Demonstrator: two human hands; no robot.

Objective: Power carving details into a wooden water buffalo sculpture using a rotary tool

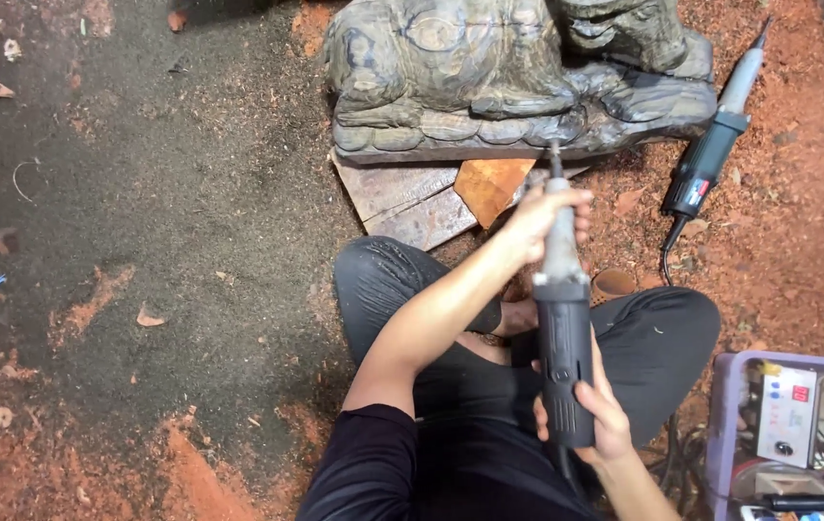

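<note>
Left hand [542,217] grips the neck of the die grinder [562,318], right hand [590,415] clasps its body; best keep the bit steady, lightly against the carved wooden statue [489,77].

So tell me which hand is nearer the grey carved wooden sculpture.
Left. The left hand grips the front of the grey-black die grinder just below the grey carved wooden sculpture; the right hand holds its rear, farther back.
</note>
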